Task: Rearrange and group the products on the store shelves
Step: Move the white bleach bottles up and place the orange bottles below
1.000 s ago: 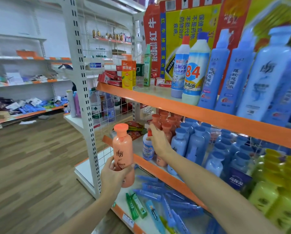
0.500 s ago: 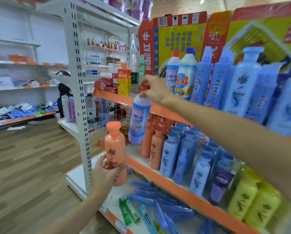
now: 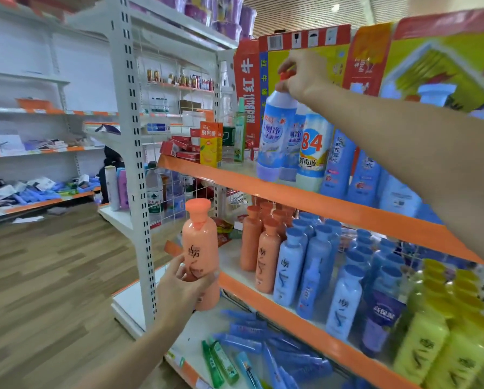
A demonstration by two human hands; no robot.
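My right hand (image 3: pixel 302 77) grips the red cap of a white-and-blue cleaner bottle (image 3: pixel 274 136) and holds it upright at the upper shelf (image 3: pixel 263 186), its base at the shelf's front edge, right beside a matching cleaner bottle (image 3: pixel 295 144) and an "84" disinfectant bottle (image 3: pixel 313 153). My left hand (image 3: pixel 181 284) holds an orange shampoo bottle (image 3: pixel 200 248) upright in front of the middle shelf (image 3: pixel 299 324). On that shelf stand several orange bottles (image 3: pixel 266 256), then blue bottles (image 3: pixel 316 265), then yellow-green ones (image 3: pixel 445 332).
Blue spray bottles (image 3: pixel 367 175) fill the upper shelf to the right, with a large Red Bull carton (image 3: pixel 305 43) behind. Blue and green tubes (image 3: pixel 263 352) lie on the bottom shelf. A white upright post (image 3: pixel 131 164) stands at left, and wooden floor (image 3: pixel 52 276) beyond it.
My right hand took the cleaner bottle from the middle shelf and lifted it up to the upper shelf beside its match. The orange bottle in my left hand stayed about where it was.
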